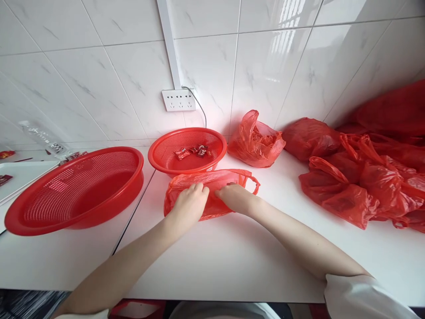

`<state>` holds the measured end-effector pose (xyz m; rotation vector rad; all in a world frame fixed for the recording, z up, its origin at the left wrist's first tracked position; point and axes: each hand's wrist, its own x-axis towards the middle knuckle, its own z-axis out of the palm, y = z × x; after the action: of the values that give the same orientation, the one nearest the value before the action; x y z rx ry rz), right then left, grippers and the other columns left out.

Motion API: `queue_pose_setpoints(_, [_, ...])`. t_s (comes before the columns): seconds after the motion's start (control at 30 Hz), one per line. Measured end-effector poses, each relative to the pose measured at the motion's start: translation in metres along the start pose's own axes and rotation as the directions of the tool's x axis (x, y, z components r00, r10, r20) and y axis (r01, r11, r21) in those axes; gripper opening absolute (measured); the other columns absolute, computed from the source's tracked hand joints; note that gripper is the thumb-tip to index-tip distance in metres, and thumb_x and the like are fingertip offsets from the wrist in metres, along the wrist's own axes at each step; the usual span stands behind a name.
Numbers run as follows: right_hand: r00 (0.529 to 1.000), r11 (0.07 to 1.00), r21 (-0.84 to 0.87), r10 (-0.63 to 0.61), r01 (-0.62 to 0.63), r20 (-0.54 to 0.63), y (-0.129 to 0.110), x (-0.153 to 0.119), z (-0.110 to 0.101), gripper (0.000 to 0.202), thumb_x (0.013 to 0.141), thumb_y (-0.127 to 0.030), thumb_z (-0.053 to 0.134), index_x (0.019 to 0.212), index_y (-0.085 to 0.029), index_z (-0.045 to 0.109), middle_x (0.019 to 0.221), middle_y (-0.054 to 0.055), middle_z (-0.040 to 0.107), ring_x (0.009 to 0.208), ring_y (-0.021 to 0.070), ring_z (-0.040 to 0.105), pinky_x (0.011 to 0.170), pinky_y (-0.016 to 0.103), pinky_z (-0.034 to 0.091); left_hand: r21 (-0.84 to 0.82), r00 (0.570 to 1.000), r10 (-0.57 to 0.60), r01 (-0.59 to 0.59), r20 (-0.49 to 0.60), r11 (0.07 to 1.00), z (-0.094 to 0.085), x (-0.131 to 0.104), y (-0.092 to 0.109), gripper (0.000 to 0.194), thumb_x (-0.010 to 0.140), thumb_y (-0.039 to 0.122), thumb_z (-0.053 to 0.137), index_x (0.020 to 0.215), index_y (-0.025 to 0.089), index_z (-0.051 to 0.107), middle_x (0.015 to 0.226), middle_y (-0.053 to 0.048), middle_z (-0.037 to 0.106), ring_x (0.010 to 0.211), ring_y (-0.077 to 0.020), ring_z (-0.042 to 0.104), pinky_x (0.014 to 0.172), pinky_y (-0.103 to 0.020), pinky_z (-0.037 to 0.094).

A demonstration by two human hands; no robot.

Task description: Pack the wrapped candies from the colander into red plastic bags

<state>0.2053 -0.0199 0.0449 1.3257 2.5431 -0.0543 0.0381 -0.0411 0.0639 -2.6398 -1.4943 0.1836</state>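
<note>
A thin red plastic bag (215, 210) lies on the white table in front of me, its mouth spread and one loop handle sticking out to the right. My left hand (191, 201) is closed on the bag's near side, fingers curled over the plastic. Close beside it, my right hand (234, 196) also grips the bag, with its fingertips partly hidden. Just behind the bag stands a round red basket (156, 155) with small wrapped candies (201, 150) in its bottom.
A larger red basket (129, 195) stands at left, near a white tray (31, 170) and a clear plastic bottle (43, 138). Behind right sits an open red bag (255, 141). Several filled red bags (361, 181) are heaped at right. A socket panel (179, 100) is on the tiled wall.
</note>
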Motion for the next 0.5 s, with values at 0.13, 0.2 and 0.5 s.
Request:
queue_pose_setpoints(0.13, [0.987, 0.988, -0.009, 0.153, -0.153, 0.052, 0.004, 0.005, 0.009, 0.026, 0.075, 0.001, 0.057, 0.097, -0.009, 0.067, 0.086, 0.015, 0.071, 0.085, 0.0290, 0.068, 0.079, 0.040, 0.049, -0.120, 0.978, -0.089, 0.113, 0.187, 0.986, 0.025, 0.014, -0.024, 0.024, 0.085, 0.019, 0.049, 0.105, 0.011, 0.060, 0.095, -0.019, 0.066, 0.091, -0.0325, 0.064, 0.076, -0.040, 0.046])
queue_pose_setpoints(0.2, [0.960, 0.963, -0.013, 0.270, -0.270, 0.073, 0.010, 0.004, 0.011, 0.036, 0.073, 0.001, 0.058, 0.109, -0.004, 0.063, 0.091, 0.021, 0.070, 0.086, 0.0347, 0.068, 0.077, 0.050, 0.049, -0.132, 0.963, -0.110, 0.146, 0.247, 0.981, 0.029, 0.012, -0.035, 0.033, 0.079, 0.029, 0.059, 0.107, 0.012, 0.059, 0.091, -0.019, 0.067, 0.089, -0.0348, 0.065, 0.074, -0.041, 0.047])
queue_pose_setpoints(0.5, [0.999, 0.961, 0.275, 0.000, 0.013, -0.048, 0.030, -0.011, -0.002, 0.058, 0.076, -0.012, 0.061, 0.132, -0.023, 0.049, 0.114, 0.009, 0.065, 0.099, 0.0244, 0.064, 0.074, 0.032, 0.051, -0.249, 0.961, 0.043, 0.027, 0.273, 0.968, 0.009, -0.015, -0.032, 0.037, 0.076, 0.020, 0.056, 0.113, 0.018, 0.059, 0.094, -0.015, 0.068, 0.087, -0.0331, 0.066, 0.071, -0.042, 0.048])
